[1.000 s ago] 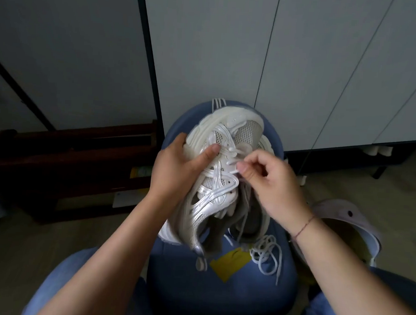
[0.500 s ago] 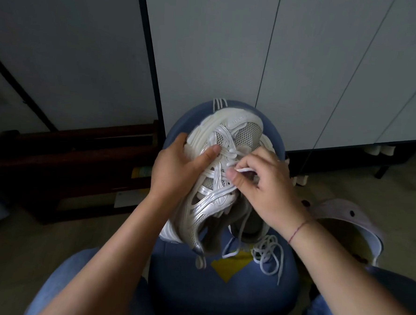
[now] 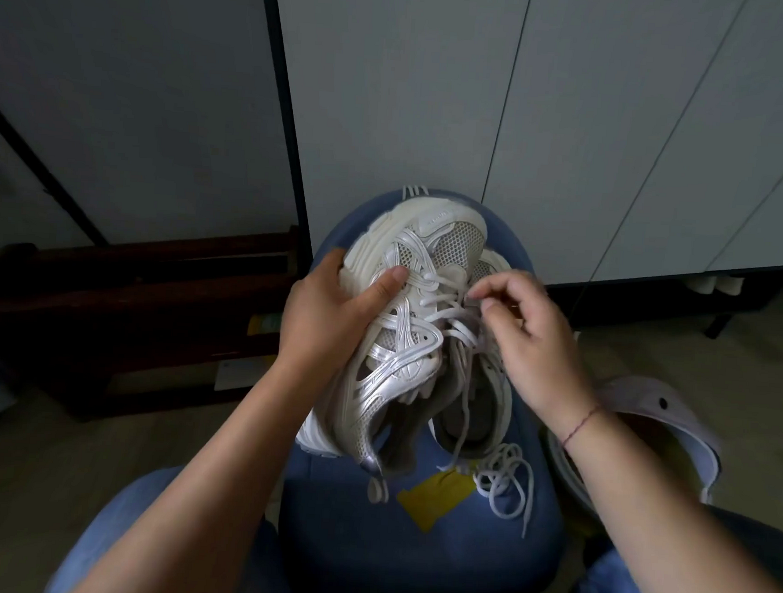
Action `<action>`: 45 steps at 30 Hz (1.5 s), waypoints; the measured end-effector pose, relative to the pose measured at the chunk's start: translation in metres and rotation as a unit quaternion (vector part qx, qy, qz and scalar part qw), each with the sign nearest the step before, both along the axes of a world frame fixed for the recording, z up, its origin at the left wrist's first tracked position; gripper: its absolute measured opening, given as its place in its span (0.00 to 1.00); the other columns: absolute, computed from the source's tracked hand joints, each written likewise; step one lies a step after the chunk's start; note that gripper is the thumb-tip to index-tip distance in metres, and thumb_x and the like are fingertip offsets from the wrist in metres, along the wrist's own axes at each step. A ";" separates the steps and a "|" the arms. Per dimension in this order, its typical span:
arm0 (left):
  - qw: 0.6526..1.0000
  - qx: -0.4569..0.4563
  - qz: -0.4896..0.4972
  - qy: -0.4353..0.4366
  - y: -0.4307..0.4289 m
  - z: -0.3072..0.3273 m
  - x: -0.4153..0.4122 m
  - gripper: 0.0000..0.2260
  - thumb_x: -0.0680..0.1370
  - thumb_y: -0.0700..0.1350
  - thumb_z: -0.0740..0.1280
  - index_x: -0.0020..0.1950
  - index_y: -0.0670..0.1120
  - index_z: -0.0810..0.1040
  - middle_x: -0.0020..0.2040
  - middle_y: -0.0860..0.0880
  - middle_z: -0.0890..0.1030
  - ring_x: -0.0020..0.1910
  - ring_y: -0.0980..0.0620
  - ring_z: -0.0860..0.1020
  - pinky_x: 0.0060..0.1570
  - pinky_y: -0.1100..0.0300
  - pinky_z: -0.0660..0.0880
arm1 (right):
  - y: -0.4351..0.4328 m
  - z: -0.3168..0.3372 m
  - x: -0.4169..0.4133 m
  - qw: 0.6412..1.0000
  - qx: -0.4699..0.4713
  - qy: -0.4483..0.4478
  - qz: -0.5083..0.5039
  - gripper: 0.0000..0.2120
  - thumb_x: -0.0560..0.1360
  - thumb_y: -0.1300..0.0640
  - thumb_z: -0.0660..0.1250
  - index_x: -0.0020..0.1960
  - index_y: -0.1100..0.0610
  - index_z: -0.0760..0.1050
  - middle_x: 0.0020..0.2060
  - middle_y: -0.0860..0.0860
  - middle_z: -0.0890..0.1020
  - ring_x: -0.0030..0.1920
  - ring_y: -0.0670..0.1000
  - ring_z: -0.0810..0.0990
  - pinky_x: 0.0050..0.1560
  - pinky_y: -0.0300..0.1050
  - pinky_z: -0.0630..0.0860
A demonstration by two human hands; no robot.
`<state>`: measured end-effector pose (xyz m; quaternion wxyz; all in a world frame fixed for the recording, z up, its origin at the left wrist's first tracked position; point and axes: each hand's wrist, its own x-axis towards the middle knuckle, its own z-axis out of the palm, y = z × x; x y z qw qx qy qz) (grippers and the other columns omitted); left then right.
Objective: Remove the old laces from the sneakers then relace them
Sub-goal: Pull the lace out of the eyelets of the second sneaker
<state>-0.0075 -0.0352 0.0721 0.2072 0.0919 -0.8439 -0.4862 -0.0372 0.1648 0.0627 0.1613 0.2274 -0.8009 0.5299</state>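
A white and silver sneaker [image 3: 405,343] stands toe-up on a blue stool [image 3: 411,549]. My left hand [image 3: 333,320] grips its left side, thumb pressed on the upper near the eyelets. My right hand [image 3: 529,341] has curled fingers pinching the white lace [image 3: 448,313] at the right-hand eyelets near the toe. Loose lace ends hang down through the shoe's opening and lie coiled [image 3: 507,477] on the stool. A second sneaker [image 3: 489,394] sits behind the first, mostly hidden.
A yellow tag [image 3: 437,496] lies on the stool under the shoe. A pale clog [image 3: 666,423] sits on the floor at the right. A dark wooden rack [image 3: 127,307] stands at the left, grey cabinet doors [image 3: 484,95] behind. My knees in jeans flank the stool.
My right hand has moved up and to the right along the lacing, from the middle eyelets to those nearer the toe. My left hand keeps the same hold on the sneaker.
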 end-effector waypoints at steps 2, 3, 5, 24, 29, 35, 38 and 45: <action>1.000 -0.011 0.002 0.004 0.001 0.000 0.000 0.23 0.70 0.67 0.71 0.55 0.53 0.78 0.46 0.60 0.82 0.47 0.60 0.81 0.51 0.56 0.79 | -0.006 -0.001 0.005 0.997 0.062 0.054 0.005 0.12 0.76 0.49 0.61 0.42 0.55 0.77 0.41 0.48 0.76 0.46 0.48 0.76 0.50 0.40 0.72; 1.000 -0.016 0.002 0.007 0.001 -0.001 0.000 0.24 0.69 0.68 0.70 0.55 0.52 0.78 0.46 0.59 0.83 0.47 0.59 0.81 0.51 0.54 0.79 | -0.008 -0.002 0.006 0.993 0.085 0.083 -0.005 0.14 0.76 0.46 0.61 0.41 0.55 0.77 0.40 0.48 0.76 0.45 0.49 0.76 0.48 0.44 0.73; 1.000 -0.022 0.003 0.013 0.003 -0.002 0.000 0.28 0.67 0.71 0.68 0.56 0.52 0.78 0.47 0.58 0.83 0.47 0.58 0.81 0.51 0.51 0.79 | -0.010 -0.003 0.007 0.985 0.117 0.126 -0.029 0.15 0.74 0.43 0.63 0.39 0.54 0.75 0.38 0.46 0.75 0.43 0.49 0.75 0.45 0.50 0.74; 1.000 0.012 -0.002 0.007 0.002 -0.002 0.000 0.23 0.70 0.66 0.72 0.57 0.52 0.79 0.47 0.59 0.83 0.47 0.62 0.81 0.52 0.53 0.80 | -0.004 -0.001 0.005 0.990 0.058 0.124 -0.025 0.12 0.75 0.46 0.64 0.42 0.54 0.77 0.40 0.46 0.75 0.46 0.48 0.74 0.50 0.42 0.71; 1.000 -0.006 -0.002 0.013 0.004 -0.003 0.001 0.27 0.67 0.70 0.69 0.58 0.54 0.78 0.47 0.59 0.83 0.47 0.62 0.81 0.52 0.53 0.80 | -0.014 -0.006 0.009 0.982 0.097 0.159 -0.027 0.16 0.73 0.44 0.65 0.39 0.56 0.76 0.38 0.47 0.75 0.44 0.48 0.74 0.44 0.49 0.73; 1.000 0.014 0.000 0.004 0.002 0.000 0.000 0.23 0.70 0.65 0.71 0.57 0.51 0.78 0.47 0.59 0.83 0.47 0.61 0.81 0.51 0.55 0.79 | 0.003 0.000 -0.003 0.994 -0.049 0.054 -0.086 0.11 0.75 0.45 0.63 0.39 0.51 0.72 0.36 0.50 0.75 0.38 0.47 0.74 0.42 0.39 0.70; 1.000 0.018 0.011 0.008 -0.003 0.001 0.000 0.22 0.71 0.64 0.71 0.55 0.51 0.79 0.47 0.58 0.83 0.47 0.61 0.81 0.48 0.59 0.78 | 0.018 0.003 -0.013 0.988 -0.075 0.025 -0.129 0.09 0.75 0.47 0.63 0.38 0.47 0.69 0.37 0.53 0.76 0.35 0.39 0.72 0.39 0.31 0.67; 1.000 0.002 0.003 0.008 0.002 -0.001 0.000 0.20 0.70 0.66 0.71 0.53 0.53 0.78 0.44 0.59 0.82 0.46 0.61 0.81 0.49 0.54 0.80 | -0.004 -0.003 0.003 0.992 0.063 0.106 0.008 0.11 0.75 0.47 0.65 0.42 0.54 0.77 0.41 0.46 0.74 0.46 0.47 0.75 0.50 0.38 0.71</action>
